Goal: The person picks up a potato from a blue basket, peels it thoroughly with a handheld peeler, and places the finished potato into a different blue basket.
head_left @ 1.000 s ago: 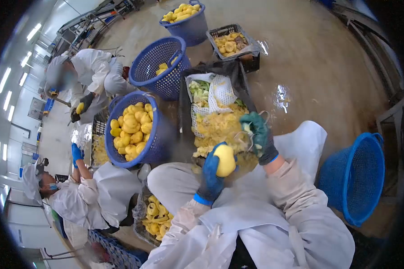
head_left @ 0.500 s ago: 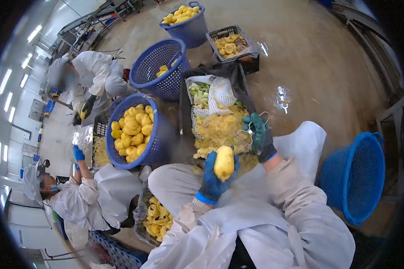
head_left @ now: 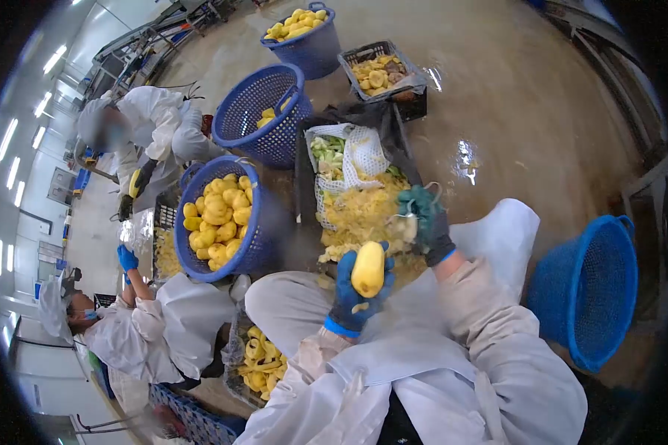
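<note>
Now, head view: your L hand (head_left: 352, 297), in a blue glove w/ bright-blue cuff, is grasping the smooth pale-yellow oblong piece of produce (head_left: 368, 271), fingers wrapped round its far side. That piece sits above your lap, just short of the black-lined crate (head_left: 304, 182). A sec ago it showed a rounder outline; since then it's been turned, so you see its long shape w/ the lower end toward your lap. A thin pale scrap (head_left: 360, 307) now shows on the glove below it, absent half a sec ago.

Your R hand (head_left: 423, 222), in a dark-green glove, is closed on a thin metal-looking tool (head_left: 436, 191), wire loop poking out on top. Its other end is blurred, so can't tell its exact shape. Hand + tool stay to the right of the piece, apart from it, over the moist yellow shavings (head_left: 356, 211) in the crate.

Meaning for the work, as I judge it: turning gives you a fresh side, & the scrap hints at recent paring, so prob. mid-piece, not done. The blue-violet mesh basket (head_left: 223, 167) of whole yellow pieces (head_left: 219, 211) stands left of the crate, same spot approx. as before
</note>
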A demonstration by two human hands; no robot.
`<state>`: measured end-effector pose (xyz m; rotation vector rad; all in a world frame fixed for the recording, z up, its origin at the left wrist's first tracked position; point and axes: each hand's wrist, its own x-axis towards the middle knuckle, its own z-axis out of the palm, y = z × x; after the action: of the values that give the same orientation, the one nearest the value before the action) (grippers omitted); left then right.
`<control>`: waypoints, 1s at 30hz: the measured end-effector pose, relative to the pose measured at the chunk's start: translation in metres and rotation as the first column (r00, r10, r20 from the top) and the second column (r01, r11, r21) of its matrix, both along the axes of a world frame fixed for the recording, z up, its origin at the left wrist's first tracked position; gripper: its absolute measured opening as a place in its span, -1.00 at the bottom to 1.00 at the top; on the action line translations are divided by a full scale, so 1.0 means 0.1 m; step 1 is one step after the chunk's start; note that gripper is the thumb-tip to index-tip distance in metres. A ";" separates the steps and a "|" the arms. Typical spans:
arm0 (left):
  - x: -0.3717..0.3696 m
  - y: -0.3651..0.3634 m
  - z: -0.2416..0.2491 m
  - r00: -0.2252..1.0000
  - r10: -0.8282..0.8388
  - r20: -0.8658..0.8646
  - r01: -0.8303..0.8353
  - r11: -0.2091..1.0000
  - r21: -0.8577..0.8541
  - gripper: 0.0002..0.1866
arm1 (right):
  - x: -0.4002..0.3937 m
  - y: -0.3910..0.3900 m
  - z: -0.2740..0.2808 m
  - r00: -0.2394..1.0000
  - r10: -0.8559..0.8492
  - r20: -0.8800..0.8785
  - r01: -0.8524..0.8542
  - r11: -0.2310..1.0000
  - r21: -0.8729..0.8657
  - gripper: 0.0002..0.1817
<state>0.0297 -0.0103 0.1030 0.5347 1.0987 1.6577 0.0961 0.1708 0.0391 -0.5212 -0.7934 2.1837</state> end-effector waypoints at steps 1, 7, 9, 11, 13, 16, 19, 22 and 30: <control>0.00 0.03 0.03 0.994 0.055 0.096 -0.057 0.998 0.016 -0.52 | -0.04 0.17 -0.25 0.993 -0.095 0.076 0.097 0.995 -0.022 -0.63; -0.01 -0.05 -0.19 0.982 0.066 -0.175 -0.074 0.996 -0.040 -0.47 | -0.03 -0.17 0.19 0.995 -0.010 0.100 -0.001 0.994 0.106 -0.62; -0.06 -0.05 -0.16 0.972 0.026 -0.233 -0.023 1.000 0.014 -0.39 | 0.01 -0.02 0.21 0.998 -0.033 0.058 0.035 0.998 -0.046 -0.66; -0.04 -0.05 -0.22 0.847 0.076 -0.526 -0.037 0.996 0.083 -0.32 | -0.04 -0.31 0.39 0.999 0.020 -0.030 -0.015 0.986 0.169 -0.70; 0.00 -0.08 -0.26 0.842 0.069 -0.535 -0.010 0.994 0.112 -0.33 | -0.09 -0.40 0.31 0.996 0.081 -0.041 -0.078 0.994 0.078 -0.71; -0.05 -0.01 -0.14 0.970 -0.023 0.240 -0.016 0.987 0.158 -0.41 | -0.05 0.08 -0.15 0.984 -0.156 0.081 0.155 0.988 0.023 -0.67; -0.02 0.06 0.08 0.601 0.158 0.784 -0.212 0.977 -0.035 -0.53 | 0.07 0.00 -0.09 0.992 -0.076 0.105 0.084 0.993 -0.079 -0.64; -0.09 0.09 -0.14 0.831 0.209 0.515 -0.268 0.962 0.043 -0.49 | -0.06 -0.33 -0.27 0.992 -0.075 0.098 0.086 0.990 -0.109 -0.61; -0.03 -0.03 -0.04 0.995 -0.096 0.017 0.097 0.993 -0.072 -0.43 | 0.07 -0.31 0.05 0.912 -0.030 -0.408 -0.166 0.884 -0.437 -0.80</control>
<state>0.0268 -0.0132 0.0993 0.5213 1.1016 1.5296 0.1034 0.1395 0.0445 -0.2462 -0.0559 2.4412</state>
